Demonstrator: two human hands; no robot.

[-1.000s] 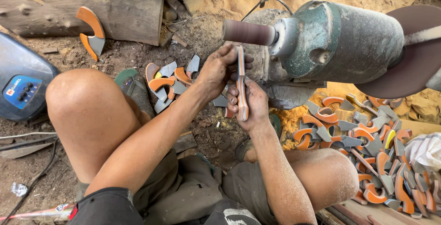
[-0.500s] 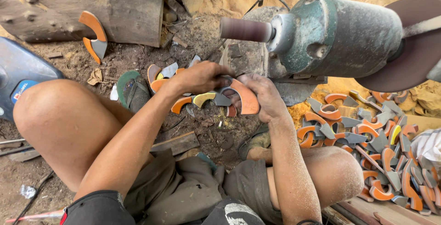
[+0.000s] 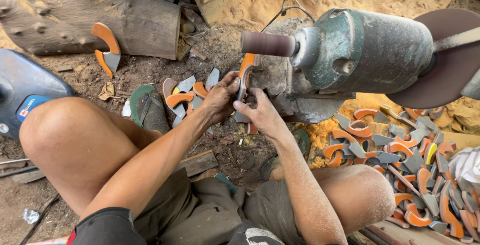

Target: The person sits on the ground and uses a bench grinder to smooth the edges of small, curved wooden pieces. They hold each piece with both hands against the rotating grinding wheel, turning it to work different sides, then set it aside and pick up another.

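A curved orange-and-grey piece point(image 3: 244, 77) stands nearly upright, edge toward the camera, pinched between the left hand point(image 3: 220, 100) and right hand point(image 3: 260, 115), just below the near end of the brown sanding drum point(image 3: 267, 43), centre of scene.

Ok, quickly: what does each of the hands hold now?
Left hand: closed on the curved orange piece.
Right hand: closed on the same piece, lower.

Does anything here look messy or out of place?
Yes. Orange-and-grey curved pieces lie in loose heaps on the dirt, one leans alone against the log, and orange sawdust is spilled under the grinder.
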